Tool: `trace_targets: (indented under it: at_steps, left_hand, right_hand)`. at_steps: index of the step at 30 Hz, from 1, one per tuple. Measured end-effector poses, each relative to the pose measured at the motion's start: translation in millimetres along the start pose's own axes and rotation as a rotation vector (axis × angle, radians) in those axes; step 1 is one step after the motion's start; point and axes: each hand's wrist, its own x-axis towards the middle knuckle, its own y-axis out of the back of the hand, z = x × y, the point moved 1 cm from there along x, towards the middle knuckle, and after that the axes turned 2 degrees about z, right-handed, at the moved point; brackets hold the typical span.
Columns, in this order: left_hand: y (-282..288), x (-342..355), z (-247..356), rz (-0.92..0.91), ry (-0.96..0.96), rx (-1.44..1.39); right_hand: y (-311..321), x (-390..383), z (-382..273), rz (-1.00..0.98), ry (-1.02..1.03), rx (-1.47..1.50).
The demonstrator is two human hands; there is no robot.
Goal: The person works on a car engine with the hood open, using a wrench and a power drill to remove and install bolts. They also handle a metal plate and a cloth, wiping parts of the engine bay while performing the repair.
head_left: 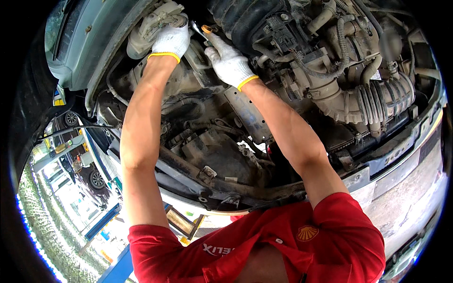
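My left hand (pixel 172 40), in a white knit glove with a yellow cuff, presses against a dusty rounded metal part (pixel 140 38) at the far left of the engine bay. Its fingers curl in and are mostly hidden behind the back of the hand. To its right, my right hand (pixel 229 61) wears a matching glove, with its index finger stretched forward and its thumb bent below. A slim shiny metal tool (pixel 198 30) shows between the two hands, its near end at the right hand's fingers. Something small and orange (pixel 206 29) sits by that index fingertip.
A bracket plate with holes (pixel 247 115) lies below my right wrist. Farther right are a ribbed intake hose (pixel 384 99) and corrugated wiring conduit (pixel 342 47). The car's front crossmember (pixel 226 186) runs under my forearms. A fender (pixel 92 40) borders the left; another car's wheel (pixel 96 179) shows beyond.
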Motion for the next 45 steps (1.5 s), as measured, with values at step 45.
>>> trace_targets:
  at_steps: [45]
  left_hand:
    - [7,8,6,-0.065,0.017,-0.027]
  right_hand:
    - [-37,63,-28,0.195,-0.119,-0.411]
